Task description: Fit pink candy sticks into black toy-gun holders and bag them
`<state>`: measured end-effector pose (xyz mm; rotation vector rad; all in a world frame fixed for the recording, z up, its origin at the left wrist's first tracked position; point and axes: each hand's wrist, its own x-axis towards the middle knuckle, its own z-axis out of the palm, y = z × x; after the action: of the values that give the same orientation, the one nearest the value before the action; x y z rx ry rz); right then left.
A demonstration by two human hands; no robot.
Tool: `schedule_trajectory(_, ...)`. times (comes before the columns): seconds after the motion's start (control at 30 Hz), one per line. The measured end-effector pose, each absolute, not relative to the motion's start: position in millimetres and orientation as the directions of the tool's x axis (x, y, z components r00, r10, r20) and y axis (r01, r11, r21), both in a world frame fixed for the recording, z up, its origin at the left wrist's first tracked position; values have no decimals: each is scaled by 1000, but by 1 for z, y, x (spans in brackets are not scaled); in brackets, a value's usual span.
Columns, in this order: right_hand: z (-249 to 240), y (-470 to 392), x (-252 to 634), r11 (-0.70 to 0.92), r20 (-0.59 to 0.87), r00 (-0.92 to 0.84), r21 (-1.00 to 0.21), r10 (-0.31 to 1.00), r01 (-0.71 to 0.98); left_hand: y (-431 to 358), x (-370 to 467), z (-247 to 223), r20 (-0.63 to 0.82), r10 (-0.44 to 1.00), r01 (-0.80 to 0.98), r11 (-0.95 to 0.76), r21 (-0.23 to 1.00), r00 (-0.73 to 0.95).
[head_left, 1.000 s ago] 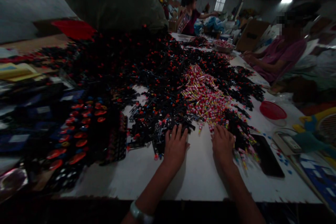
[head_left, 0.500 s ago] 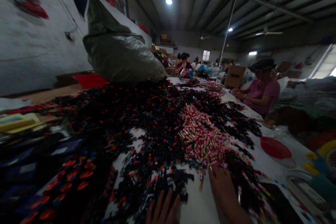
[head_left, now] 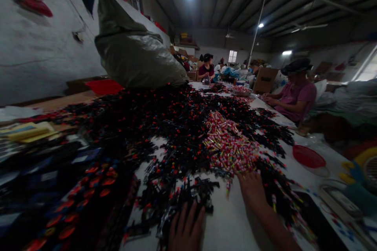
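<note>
My left hand [head_left: 187,225] lies at the bottom middle, fingers spread, on the near edge of a heap of small black toy guns with orange tips [head_left: 173,145]. Beyond and to the right, my right hand [head_left: 252,188] reaches to the near edge of a pile of small pink and yellow tubes [head_left: 231,145]; its fingertips touch the tubes and are partly lost among them. A single tube [head_left: 227,188] lies on the white table [head_left: 222,219] between my hands.
A large grey-green sack [head_left: 138,59] stands behind the heap. At the right are a red dish [head_left: 308,157], a power strip [head_left: 338,200] and a yellow fan [head_left: 368,168]. Orange round pieces [head_left: 70,217] lie at the left. Two people [head_left: 297,94] sit farther along the table.
The view has shifted slightly. My right hand has moved a little forward against the tubes. My left hand stays spread by the black toys. The far person's hands have lowered.
</note>
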<state>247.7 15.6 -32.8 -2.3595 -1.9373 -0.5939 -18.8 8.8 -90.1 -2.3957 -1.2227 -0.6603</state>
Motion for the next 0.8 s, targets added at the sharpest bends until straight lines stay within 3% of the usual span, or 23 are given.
schedule_trajectory(0.13,-25,6,234,-145,150,134,67,980,987,0,-19,-72,481,676,791,-608,-63,558)
schedule_trajectory(0.23,-26,-10,232,-130,123,134,-40,983,991,-3,-17,-67,425,706,779,-627,2,567)
schedule_trajectory(0.5,-37,-43,261,-185,245,192,-51,950,981,-3,-15,-66,380,730,775,-631,51,569)
schedule_trajectory(0.6,-34,-25,258,-65,293,85,-78,952,995,-2,-13,-64,393,728,772,-632,66,563)
schedule_trajectory(0.7,-35,-4,248,110,252,-88,-74,964,991,-4,-12,-62,426,736,776,-621,112,527)
schedule_trajectory(0.8,-36,5,240,149,210,-141,-20,968,989,-6,-10,-59,444,736,775,-618,132,511)
